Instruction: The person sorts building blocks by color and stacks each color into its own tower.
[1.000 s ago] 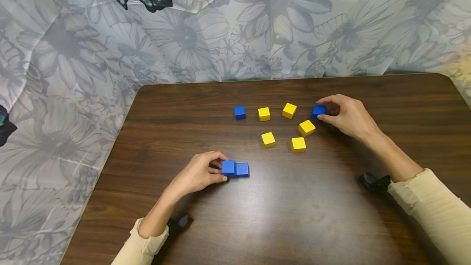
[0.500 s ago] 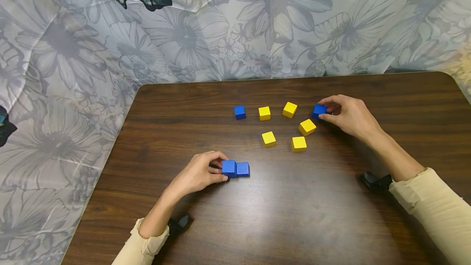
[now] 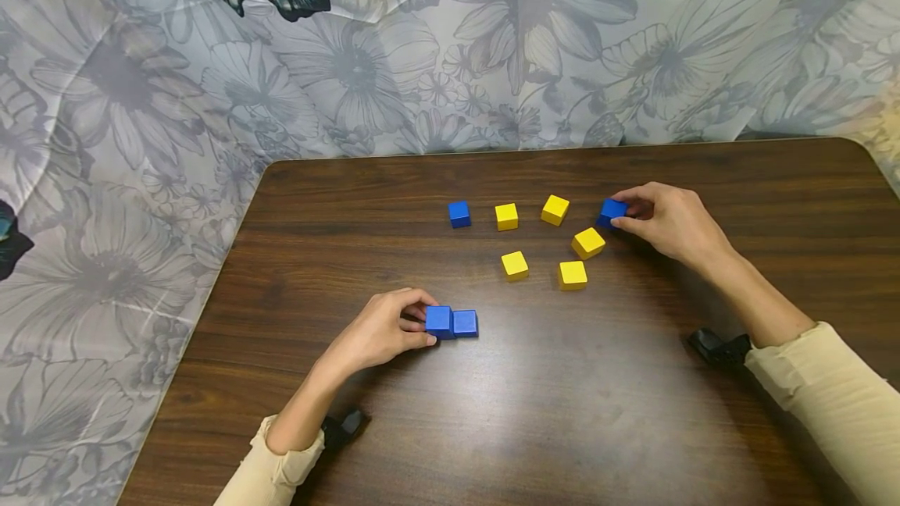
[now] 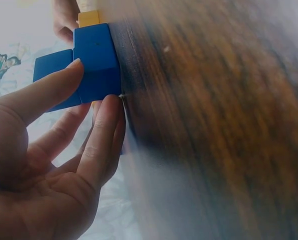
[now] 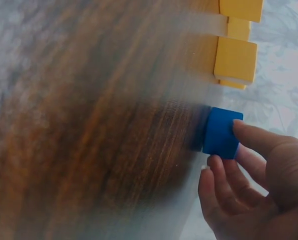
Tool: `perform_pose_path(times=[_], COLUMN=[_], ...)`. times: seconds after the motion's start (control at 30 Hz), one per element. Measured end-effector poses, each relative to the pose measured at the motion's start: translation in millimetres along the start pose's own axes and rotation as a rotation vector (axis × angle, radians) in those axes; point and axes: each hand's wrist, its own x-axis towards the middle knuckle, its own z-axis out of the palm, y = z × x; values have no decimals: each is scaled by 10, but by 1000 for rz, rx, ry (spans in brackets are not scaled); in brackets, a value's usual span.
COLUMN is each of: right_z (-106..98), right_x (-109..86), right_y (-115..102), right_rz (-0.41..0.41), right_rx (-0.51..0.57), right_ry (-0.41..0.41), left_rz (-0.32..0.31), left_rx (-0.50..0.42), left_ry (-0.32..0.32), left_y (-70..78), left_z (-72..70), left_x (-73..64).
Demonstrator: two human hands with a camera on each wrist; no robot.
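Note:
On the dark wooden table [image 3: 548, 412], my left hand [image 3: 394, 328] pinches a blue cube [image 3: 439, 321] [image 4: 95, 57] between thumb and fingers. A second blue cube [image 3: 465, 323] [image 4: 51, 67] sits flush against its right side. My right hand [image 3: 657, 217] pinches another blue cube [image 3: 611, 212] [image 5: 221, 132] at the right end of the scattered group. A lone blue cube [image 3: 459, 214] lies at the left of that group. Several yellow cubes [image 3: 587, 243] [image 5: 235, 60] lie between the two.
A floral cloth [image 3: 211, 76] with a butterfly print covers the area behind and left of the table. The table's far edge [image 3: 562, 148] runs just behind the cubes. Cream sleeves [image 3: 830, 397] cover both forearms.

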Motion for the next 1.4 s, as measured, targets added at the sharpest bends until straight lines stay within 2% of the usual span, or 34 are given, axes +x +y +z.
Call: perform_pose_path(times=[0.53, 1.1, 1.4], right_z=[-61, -48, -48], right_x=[-63, -160, -215], right_y=[-130, -372, -553], right_rz=[-13, -129, -167], right_rx=[20, 61, 71], right_ry=[82, 117, 105], left_rz=[8, 26, 38], left_rx=[10, 32, 34], left_ry=[0, 38, 40], left_y=[-13, -21, -7], left_z=[-14, 17, 17], left_x=[9, -7, -15])
